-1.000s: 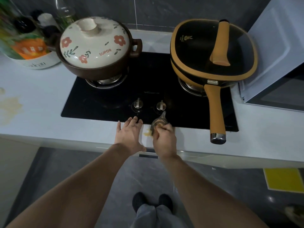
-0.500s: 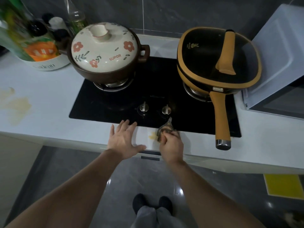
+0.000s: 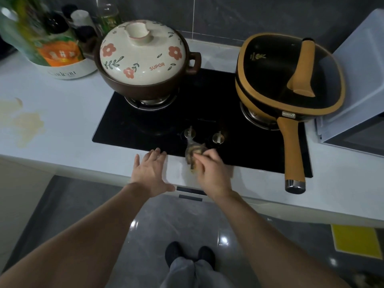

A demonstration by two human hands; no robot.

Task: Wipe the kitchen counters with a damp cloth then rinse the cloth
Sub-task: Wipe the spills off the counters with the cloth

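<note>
Her right hand grips the cloth at the hob edge, while the left hand lies flat, fingers spread, on the counter.

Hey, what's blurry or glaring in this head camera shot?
In the head view, the right hand and the cloth it grips are motion-smeared; the bottles at far left look soft; the wide lens bows the counter edge; bright glints sit on the glossy floor; lighting is dim overall.

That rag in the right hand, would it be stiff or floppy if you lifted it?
Probably floppy: the cloth is bunched under the right hand, one corner trailing loose toward a knob. Likely light, since the fingers alone gather it.
</note>
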